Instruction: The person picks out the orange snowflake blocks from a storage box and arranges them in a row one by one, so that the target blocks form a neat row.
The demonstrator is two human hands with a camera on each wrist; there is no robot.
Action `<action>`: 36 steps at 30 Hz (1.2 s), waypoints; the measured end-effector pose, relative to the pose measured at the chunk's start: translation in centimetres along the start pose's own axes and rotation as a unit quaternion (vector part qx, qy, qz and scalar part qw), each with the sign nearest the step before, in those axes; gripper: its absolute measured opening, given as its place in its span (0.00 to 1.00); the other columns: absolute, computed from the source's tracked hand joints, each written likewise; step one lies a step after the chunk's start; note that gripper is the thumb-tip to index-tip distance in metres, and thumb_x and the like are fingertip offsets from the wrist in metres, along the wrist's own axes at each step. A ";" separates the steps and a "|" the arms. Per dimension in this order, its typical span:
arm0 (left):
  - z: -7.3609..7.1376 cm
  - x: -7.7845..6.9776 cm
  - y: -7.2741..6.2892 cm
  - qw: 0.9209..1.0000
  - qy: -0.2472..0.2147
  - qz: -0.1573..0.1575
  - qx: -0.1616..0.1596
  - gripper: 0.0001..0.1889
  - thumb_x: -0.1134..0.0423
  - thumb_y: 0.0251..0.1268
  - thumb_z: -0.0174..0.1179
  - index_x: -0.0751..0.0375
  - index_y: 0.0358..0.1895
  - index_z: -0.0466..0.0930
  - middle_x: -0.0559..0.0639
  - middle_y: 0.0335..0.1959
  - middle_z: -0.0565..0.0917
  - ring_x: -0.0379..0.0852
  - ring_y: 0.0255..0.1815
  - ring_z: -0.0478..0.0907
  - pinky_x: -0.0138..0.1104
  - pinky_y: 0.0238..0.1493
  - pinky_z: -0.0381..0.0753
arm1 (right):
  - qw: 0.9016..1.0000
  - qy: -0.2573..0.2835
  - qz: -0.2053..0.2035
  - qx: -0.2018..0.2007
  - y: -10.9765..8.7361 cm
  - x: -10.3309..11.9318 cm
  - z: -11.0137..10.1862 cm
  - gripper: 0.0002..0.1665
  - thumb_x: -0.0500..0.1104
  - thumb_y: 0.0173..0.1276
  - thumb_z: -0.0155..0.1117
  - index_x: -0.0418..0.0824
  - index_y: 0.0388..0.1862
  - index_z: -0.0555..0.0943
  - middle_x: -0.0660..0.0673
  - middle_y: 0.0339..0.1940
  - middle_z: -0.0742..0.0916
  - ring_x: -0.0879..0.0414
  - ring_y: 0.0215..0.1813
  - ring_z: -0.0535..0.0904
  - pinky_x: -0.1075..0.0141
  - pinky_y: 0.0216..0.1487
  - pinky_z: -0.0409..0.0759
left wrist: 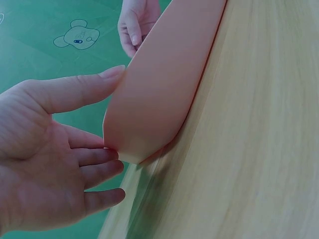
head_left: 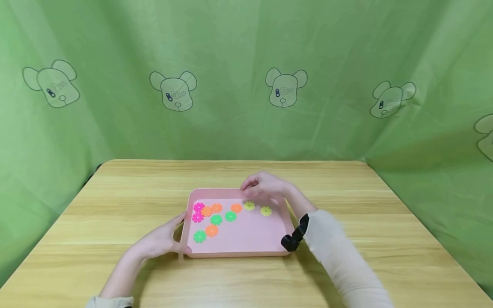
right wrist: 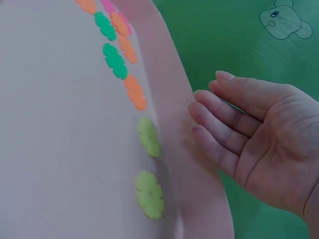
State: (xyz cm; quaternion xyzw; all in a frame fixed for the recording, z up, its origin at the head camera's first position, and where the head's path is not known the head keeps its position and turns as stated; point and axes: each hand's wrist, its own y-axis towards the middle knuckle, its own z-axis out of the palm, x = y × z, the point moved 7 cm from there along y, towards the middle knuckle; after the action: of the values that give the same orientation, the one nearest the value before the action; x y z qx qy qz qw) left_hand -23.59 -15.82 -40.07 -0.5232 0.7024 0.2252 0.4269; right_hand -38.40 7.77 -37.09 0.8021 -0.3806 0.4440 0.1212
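From the left, we see a left hand [head_left: 159, 240] with loosely extended fingers, its thumb and fingertips against the left end of a shallow pink tray [head_left: 239, 254], which sits mid-table [head_left: 127, 192] near the person and holds pink [head_left: 198, 217], green [head_left: 216, 220] and orange discs [head_left: 212, 230], then two yellow discs [head_left: 265, 211] farther right. Past those, the right hand [head_left: 267, 185] is relaxed and grips nothing, fingertips at the far rim. To steady the tray well, we would judge light, even pressure best; it opens upward, long axis running left to right.
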 end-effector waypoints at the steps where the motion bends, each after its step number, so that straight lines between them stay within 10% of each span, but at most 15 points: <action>1: 0.0 0.0 0.0 1.000 0.001 0.001 0.000 0.57 0.59 0.39 0.73 0.72 0.71 0.43 0.69 0.71 0.50 0.66 0.70 0.44 0.61 0.65 0.43 | 1.000 0.004 0.002 0.001 0.1 -0.1 0.2 0.17 0.38 0.61 0.63 0.34 0.49 0.80 0.45 0.43 0.85 0.57 0.43 0.79 0.65 0.45 0.78; 36: 0.0 0.0 -0.1 1.000 -0.004 0.010 0.000 0.57 0.60 0.40 0.72 0.71 0.71 0.43 0.68 0.71 0.51 0.65 0.71 0.45 0.60 0.66 0.44 | 0.994 -0.037 0.051 0.092 1.9 -0.9 3.4 0.21 0.34 0.59 0.65 0.39 0.54 0.79 0.48 0.49 0.84 0.59 0.37 0.77 0.66 0.29 0.74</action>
State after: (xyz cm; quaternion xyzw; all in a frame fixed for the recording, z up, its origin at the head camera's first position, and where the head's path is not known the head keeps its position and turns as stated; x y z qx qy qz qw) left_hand -23.54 -15.87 -40.08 -0.5154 0.7061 0.2312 0.4271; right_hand -37.94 5.18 -40.02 0.8053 -0.3828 0.4526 0.0095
